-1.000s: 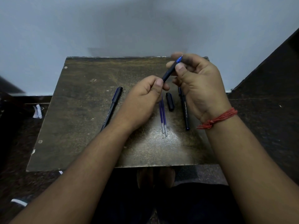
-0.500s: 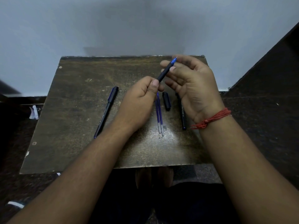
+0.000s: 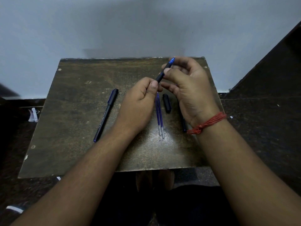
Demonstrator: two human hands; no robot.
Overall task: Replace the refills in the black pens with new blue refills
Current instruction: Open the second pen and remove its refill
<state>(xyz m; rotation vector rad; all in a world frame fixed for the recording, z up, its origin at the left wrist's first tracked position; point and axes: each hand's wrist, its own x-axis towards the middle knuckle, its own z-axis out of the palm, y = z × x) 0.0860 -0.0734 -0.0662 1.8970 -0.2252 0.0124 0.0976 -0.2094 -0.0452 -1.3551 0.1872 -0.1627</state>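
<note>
Holding an uncapped black pen [image 3: 163, 72] above the far part of a worn brown table [image 3: 73, 128], the person grips it with both hands. The left hand [image 3: 140, 105] is curled into a loose fist, with thumb and fingers pinching the pen's lower end. The right hand [image 3: 190, 88] pinches the barrel higher up between thumb and fingers, while its other fingers curl loosely around the far side. The pen slants up and away, and its blue tip [image 3: 172, 60] points toward the pale wall [image 3: 146, 25]. On the table below the hands lie two blue refills [image 3: 160, 118], side by side and touching, running toward the person, with their clear ends nearest. Just right of them lies a loose black cap [image 3: 167, 103], apart from the refills. Farther right, a second black pen [image 3: 184, 125] lies mostly hidden under the right wrist, only its near end showing. A red thread band [image 3: 207, 123] is tied around that wrist. Well to the left of the left hand, a capped black pen [image 3: 106, 114] lies at a slant, cap end farthest from the person. A dark floor [image 3: 260, 128] surrounds the table, and a scrap of white paper [image 3: 33, 115] lies on it at the left.
</note>
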